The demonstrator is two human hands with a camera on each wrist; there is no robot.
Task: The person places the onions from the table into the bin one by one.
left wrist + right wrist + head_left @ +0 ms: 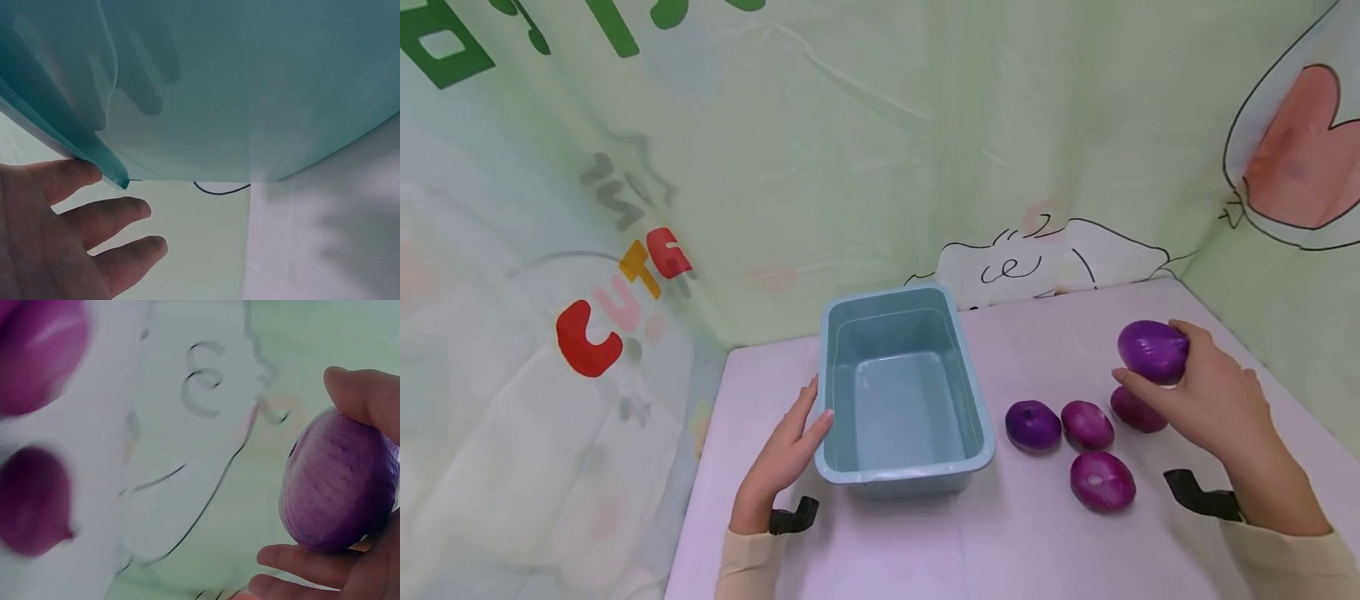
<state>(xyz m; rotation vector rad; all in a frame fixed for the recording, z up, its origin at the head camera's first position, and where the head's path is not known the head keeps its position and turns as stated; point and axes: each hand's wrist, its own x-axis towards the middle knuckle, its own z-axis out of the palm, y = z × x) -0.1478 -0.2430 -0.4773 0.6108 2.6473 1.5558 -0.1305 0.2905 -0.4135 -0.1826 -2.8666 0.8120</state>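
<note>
Onion [1152,350], grasped by right hand's [1221,396] fingers, hung right of basin [910,473], long axis roughly sideways; left hand [781,457] (fingers extended, unclenched) touched basin's left rim.

multicoloured letters [628,315], what looks like "CUTE", slanting upward, printed on the pale hanging sheet [497,450] at left

The left hand [53,237], its fingers [112,219] spread, is at the rim [37,124] of a teal bin [219,94].
</note>
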